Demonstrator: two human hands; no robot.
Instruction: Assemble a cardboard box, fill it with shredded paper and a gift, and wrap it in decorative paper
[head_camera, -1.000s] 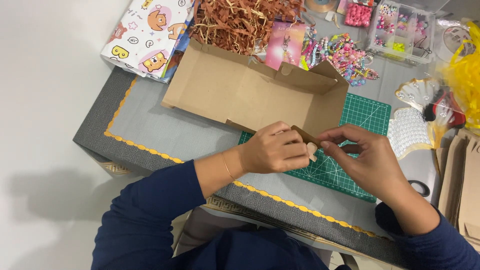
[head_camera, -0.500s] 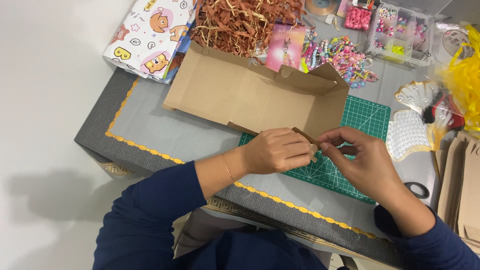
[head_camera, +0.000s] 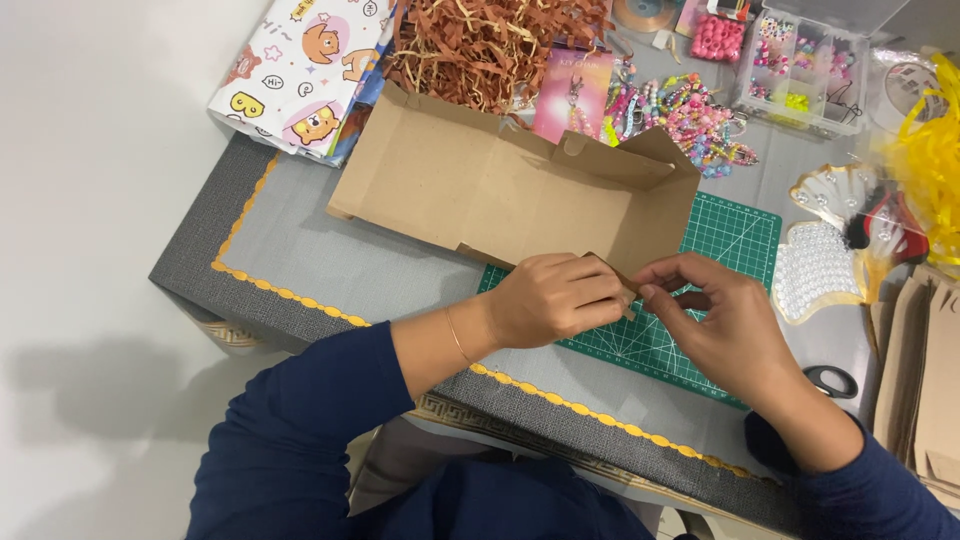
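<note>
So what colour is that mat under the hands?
Green with a pale grid of lines, seen in the head view: the mat.

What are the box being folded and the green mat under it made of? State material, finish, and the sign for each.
Box: apparently thin cardboard, matte brown; creased panels and bent flaps suggest it.
Green mat: likely a rubbery or plastic cutting mat, low sheen; it lies flat with a printed white grid.

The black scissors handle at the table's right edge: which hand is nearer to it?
Right. The right hand pinches the cardboard box flap just up-left of the scissors handle, its wrist passing beside it. The left hand grips the same flap farther left, with the right hand between.
</note>
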